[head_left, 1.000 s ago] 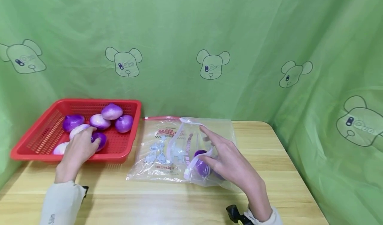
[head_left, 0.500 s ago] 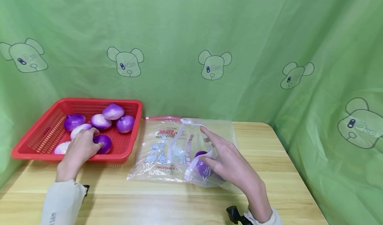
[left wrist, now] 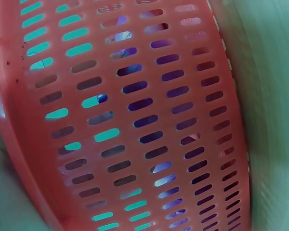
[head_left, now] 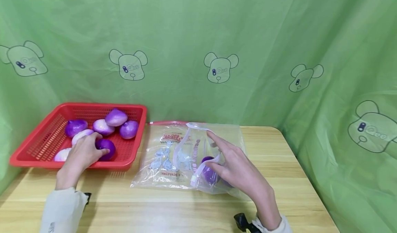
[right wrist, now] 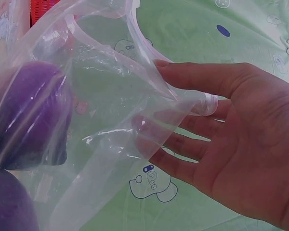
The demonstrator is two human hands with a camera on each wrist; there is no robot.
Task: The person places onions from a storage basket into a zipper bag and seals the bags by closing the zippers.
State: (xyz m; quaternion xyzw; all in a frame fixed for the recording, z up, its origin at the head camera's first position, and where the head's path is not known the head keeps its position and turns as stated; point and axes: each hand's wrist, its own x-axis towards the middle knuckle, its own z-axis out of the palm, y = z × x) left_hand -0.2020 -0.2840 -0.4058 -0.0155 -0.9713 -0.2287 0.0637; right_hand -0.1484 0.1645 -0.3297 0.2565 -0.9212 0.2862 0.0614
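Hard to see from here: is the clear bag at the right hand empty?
No, a purple onion shows through the clear bag.

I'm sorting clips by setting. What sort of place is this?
Probably a curtained-off tabletop workspace: green cloth printed with cartoon heads hangs behind and beside a wood-grain table, which holds a red basket and a clear bag.
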